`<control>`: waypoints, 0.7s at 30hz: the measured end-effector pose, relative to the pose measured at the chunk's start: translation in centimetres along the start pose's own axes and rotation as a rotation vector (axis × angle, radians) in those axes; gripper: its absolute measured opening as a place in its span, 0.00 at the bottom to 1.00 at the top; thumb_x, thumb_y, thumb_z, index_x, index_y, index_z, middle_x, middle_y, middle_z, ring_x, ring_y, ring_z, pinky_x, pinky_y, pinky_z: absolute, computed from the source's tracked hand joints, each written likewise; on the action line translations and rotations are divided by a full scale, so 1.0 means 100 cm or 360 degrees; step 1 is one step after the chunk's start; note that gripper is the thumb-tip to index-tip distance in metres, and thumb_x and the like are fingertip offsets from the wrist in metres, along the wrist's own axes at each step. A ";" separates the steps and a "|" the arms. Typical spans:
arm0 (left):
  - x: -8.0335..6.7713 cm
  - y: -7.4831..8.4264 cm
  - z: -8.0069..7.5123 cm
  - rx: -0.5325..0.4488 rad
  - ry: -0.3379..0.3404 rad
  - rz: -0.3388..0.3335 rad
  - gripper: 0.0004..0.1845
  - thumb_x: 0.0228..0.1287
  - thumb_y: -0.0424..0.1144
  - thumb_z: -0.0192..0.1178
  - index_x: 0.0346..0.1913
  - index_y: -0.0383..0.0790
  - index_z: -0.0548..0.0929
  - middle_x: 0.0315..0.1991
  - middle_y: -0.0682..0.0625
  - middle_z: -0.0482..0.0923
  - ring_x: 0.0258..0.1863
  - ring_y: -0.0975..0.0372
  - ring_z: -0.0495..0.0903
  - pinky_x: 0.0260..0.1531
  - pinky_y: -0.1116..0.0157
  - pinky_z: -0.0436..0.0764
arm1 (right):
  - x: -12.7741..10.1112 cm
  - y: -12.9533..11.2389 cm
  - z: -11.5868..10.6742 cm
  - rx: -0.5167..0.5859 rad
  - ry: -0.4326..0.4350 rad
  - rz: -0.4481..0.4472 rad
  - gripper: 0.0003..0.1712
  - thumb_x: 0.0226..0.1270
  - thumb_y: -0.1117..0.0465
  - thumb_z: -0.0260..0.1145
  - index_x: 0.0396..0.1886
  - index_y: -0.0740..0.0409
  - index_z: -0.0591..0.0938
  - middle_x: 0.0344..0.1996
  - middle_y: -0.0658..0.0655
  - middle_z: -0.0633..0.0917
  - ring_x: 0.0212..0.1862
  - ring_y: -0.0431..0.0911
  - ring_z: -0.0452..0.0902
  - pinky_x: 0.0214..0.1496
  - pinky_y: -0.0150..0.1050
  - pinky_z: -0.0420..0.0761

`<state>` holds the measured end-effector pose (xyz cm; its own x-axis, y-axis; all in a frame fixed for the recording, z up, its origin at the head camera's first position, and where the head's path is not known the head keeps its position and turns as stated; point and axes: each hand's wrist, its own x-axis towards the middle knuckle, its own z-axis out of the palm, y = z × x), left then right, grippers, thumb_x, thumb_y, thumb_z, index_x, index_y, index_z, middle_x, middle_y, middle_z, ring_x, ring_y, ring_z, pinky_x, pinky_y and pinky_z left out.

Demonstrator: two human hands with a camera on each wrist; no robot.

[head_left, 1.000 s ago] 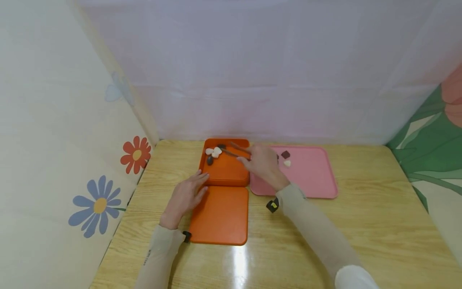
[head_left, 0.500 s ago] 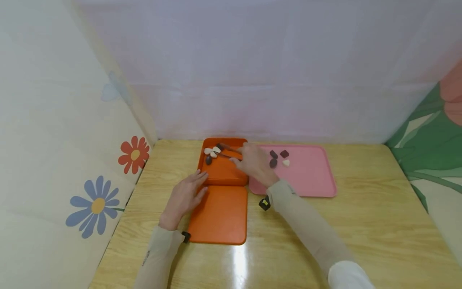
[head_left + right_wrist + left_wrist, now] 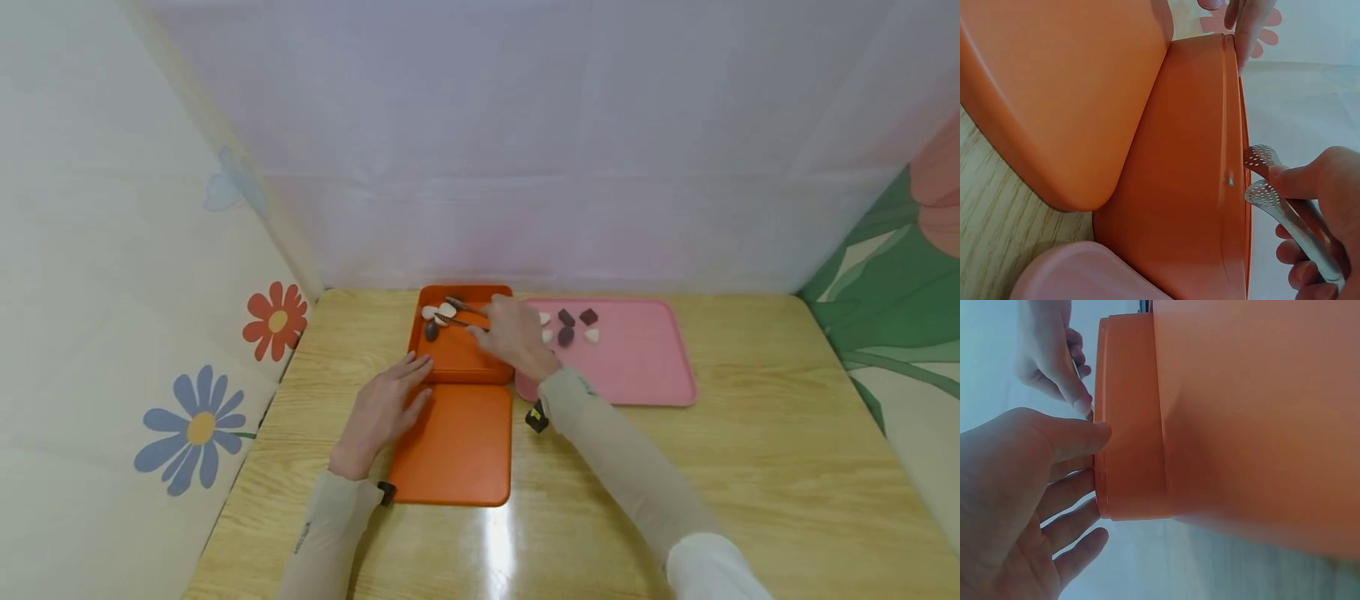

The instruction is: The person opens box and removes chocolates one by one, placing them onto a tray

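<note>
My left hand [image 3: 378, 417] rests with extended fingers at the front left corner of an orange box [image 3: 472, 377], thumb near its front wall. My right hand [image 3: 513, 333] holds metal tongs [image 3: 1300, 231], whose perforated tips show in the right wrist view. In the head view, the tips stand apart inside the box, on either side of a white piece [image 3: 447, 310]. Another white piece [image 3: 429, 312] and a dark oval piece [image 3: 431, 332] lie close by. Whether the tips touch the white piece cannot be seen.
The box's orange lid [image 3: 450, 446] lies flat in front of it. To the right is a pink tray [image 3: 637, 358] with dark pieces [image 3: 566, 336] and white pieces [image 3: 592, 335], partly behind my right hand. A fabric wall [image 3: 555, 167] rises behind the wooden table [image 3: 757, 400].
My right hand has moved left with the tongs, whose tips have come over the white pieces in the box. More pieces on the pink tray show. The left hand has stayed put.
</note>
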<state>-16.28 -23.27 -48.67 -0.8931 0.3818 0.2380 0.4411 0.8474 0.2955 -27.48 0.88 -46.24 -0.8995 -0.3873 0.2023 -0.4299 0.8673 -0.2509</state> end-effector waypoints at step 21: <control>-0.003 0.001 -0.004 -0.0036 -0.0126 -0.0034 0.29 0.73 0.37 0.70 0.74 0.35 0.79 0.74 0.41 0.77 0.76 0.46 0.74 0.69 0.45 0.79 | 0.010 -0.013 0.004 -0.0151 -0.0071 -0.0009 0.26 0.72 0.37 0.72 0.25 0.52 0.82 0.27 0.50 0.79 0.19 0.41 0.72 0.18 0.31 0.69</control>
<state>-15.96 -23.44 -48.35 -0.9061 0.3925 0.1576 0.4229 0.8474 0.3209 -27.85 -0.74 -46.12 -0.9007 -0.4038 0.1604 -0.4273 0.8901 -0.1588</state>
